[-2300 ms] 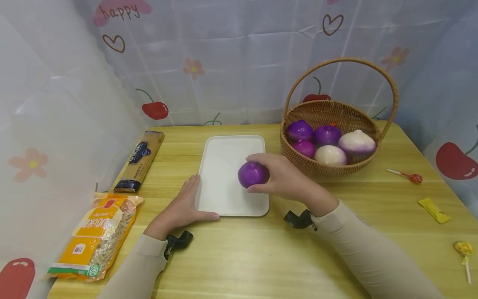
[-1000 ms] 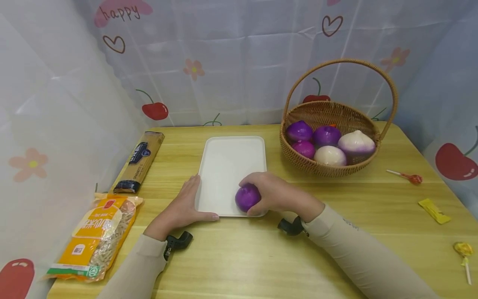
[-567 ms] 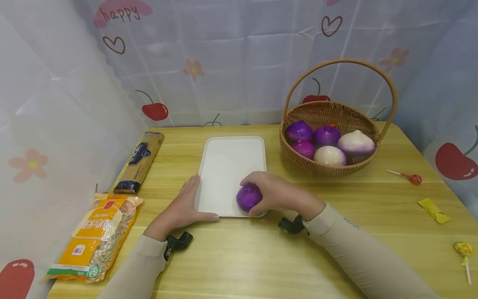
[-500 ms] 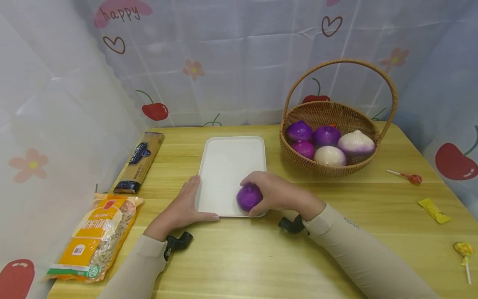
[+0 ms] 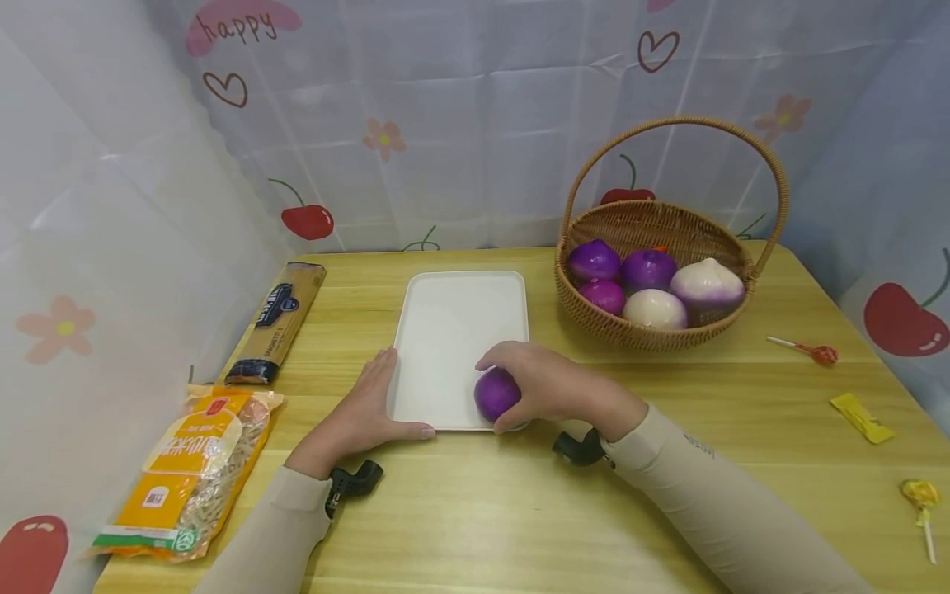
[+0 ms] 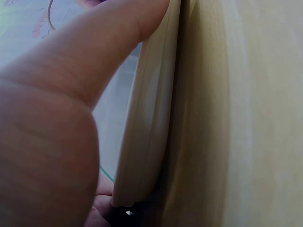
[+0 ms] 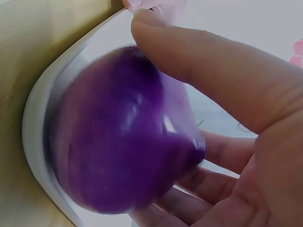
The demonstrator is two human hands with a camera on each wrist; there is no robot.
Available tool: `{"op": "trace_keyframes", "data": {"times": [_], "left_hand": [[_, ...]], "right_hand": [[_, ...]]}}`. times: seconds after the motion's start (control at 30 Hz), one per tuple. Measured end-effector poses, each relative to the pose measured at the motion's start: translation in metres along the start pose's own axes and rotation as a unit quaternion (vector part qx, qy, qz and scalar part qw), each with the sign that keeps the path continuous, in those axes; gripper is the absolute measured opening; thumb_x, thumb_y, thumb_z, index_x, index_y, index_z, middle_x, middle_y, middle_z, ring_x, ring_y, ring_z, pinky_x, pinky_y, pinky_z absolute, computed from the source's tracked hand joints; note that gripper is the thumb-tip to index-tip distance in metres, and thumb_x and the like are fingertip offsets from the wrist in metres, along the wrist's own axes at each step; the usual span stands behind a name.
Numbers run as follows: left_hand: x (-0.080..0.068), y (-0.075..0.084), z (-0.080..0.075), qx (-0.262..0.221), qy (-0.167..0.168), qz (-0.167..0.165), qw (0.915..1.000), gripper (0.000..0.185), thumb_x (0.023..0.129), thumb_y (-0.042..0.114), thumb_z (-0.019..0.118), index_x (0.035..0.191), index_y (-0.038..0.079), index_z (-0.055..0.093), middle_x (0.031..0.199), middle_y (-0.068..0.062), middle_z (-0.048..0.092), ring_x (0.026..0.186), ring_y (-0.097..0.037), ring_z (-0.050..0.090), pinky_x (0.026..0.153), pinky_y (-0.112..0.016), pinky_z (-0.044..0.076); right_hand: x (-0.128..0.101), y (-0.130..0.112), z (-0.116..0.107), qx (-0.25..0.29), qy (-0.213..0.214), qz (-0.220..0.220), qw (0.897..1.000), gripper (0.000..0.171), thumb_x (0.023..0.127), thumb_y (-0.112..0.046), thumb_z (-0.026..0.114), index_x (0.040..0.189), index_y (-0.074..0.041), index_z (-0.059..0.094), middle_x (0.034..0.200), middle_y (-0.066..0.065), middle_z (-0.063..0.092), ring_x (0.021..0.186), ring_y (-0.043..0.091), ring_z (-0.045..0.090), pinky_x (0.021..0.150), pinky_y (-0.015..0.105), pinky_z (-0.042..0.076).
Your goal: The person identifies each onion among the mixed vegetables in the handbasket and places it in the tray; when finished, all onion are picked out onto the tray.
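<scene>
Worktop: the near stretch of the worktop (image 5: 445, 520) lies open toward the person; if the purple onion (image 5: 496, 396) got over the edge of the tray (image 5: 445, 322), it would probably roll out here.
Noodle packet: the orange packet (image 5: 193, 474) lies just beside the left sleeve (image 5: 267, 528); an outward swing of that arm could knock it.
Left hand: the left hand (image 5: 361, 412) is spread, thumb along the tray's near edge, fingers at its left side. Too heavy a press on that edge could tilt the tray or make it slide.
Right hand: the right hand (image 5: 545, 384) curves round the purple onion, thumb on one side, fingers on the other; how firmly it grips, I cannot tell.
Purple onion: in the tray's near right corner, close to the rim. Its round, glossy skin looks slippery, so a careless release could set it rolling.
Tray: flat, with a low rim that may not stop a rolling onion.
Basket: the wicker basket (image 5: 668, 340) stands beyond, to the right, holding five other onions (image 5: 649, 269); a sleeve catching its tall handle might tip it and spill them.
</scene>
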State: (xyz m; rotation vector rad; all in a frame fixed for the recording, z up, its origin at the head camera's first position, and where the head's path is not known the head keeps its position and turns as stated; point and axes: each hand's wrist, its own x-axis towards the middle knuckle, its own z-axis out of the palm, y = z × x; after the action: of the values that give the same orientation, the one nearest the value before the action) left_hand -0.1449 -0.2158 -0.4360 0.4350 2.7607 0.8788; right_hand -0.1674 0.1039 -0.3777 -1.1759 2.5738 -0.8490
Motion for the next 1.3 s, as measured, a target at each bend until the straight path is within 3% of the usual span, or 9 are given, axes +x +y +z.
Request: {"op": "trace_keyframes", "data": {"times": [0.8,1.07,1.17,1.3], "left_hand": [[-0.001,0.000,0.001,0.001,0.000,-0.002,1.0000,0.150,0.069,0.077,0.085,0.168,0.001,0.002,0.174,-0.017,0.001,0.159,-0.031,-0.003,0.125,-0.055,0.008],[-0.001,-0.001,0.001,0.001,-0.001,0.003,1.0000,0.150,0.069,0.079,0.083,0.168,0.001,0.002,0.174,-0.016,0.001,0.159,-0.031,-0.004,0.126,-0.055,0.009],[0.000,-0.002,0.001,0.001,-0.002,0.003,1.0000,0.150,0.069,0.080,0.083,0.168,0.001,0.002,0.174,-0.017,0.000,0.159,-0.031,-0.004,0.126,-0.055,0.008],[0.000,-0.002,0.000,0.003,-0.002,0.004,1.0000,0.150,0.069,0.080,0.083,0.168,0.000,0.002,0.174,-0.018,0.001,0.159,-0.031,-0.004,0.126,-0.054,0.007]], "right_hand": [[-0.001,-0.009,-0.005,-0.021,0.008,-0.009,1.000,0.068,0.088,-0.045,0.087,0.135,0.000,0.066,0.133,0.009,0.065,0.120,0.024,0.061,0.102,0.039,0.052],[-0.001,-0.008,-0.010,-0.013,0.015,-0.002,1.000,0.066,0.093,-0.047,0.081,0.136,-0.001,0.065,0.137,0.009,0.064,0.128,0.026,0.058,0.111,0.041,0.046],[-0.003,-0.007,-0.016,-0.012,0.025,0.002,1.000,0.067,0.095,-0.047,0.080,0.140,-0.001,0.062,0.140,0.010,0.063,0.133,0.026,0.055,0.115,0.042,0.042],[-0.006,-0.005,-0.031,-0.024,0.069,-0.014,0.997,0.065,0.096,-0.045,0.080,0.140,-0.001,0.063,0.138,0.010,0.065,0.129,0.026,0.059,0.112,0.042,0.044]]}}
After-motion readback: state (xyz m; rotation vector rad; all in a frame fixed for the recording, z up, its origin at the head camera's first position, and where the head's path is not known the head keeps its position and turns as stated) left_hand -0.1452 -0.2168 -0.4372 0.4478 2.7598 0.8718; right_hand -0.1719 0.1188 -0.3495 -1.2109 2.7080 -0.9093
